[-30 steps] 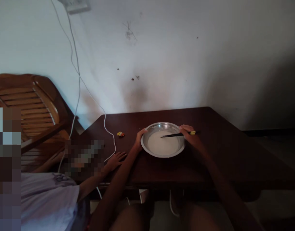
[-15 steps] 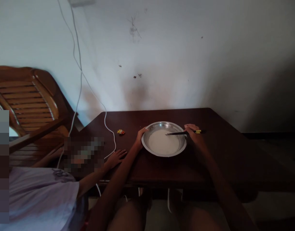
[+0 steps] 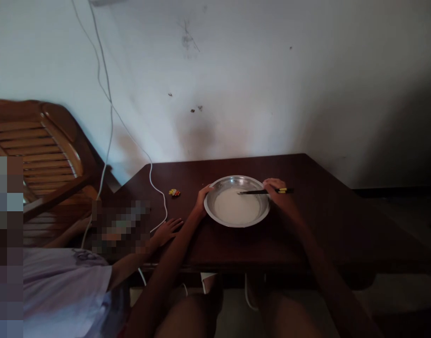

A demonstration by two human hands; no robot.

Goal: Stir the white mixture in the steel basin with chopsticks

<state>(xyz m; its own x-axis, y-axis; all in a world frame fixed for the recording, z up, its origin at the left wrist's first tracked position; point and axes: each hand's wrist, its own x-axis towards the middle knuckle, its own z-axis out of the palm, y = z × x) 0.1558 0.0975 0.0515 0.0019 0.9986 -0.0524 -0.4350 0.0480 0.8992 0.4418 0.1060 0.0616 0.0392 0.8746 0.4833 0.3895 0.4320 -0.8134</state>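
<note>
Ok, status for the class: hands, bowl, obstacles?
Left hand holding bowl; right hand holding chopsticks over pale mixture; another person's hand beside left forearm.

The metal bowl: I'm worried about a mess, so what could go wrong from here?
If the left hand lost its hold, the metal bowl might slide and its pale mixture slosh out. The chopsticks, held in the right hand over the bowl, could flick drips onto the table. The other person's hand, close to the left forearm, might nudge it.
</note>
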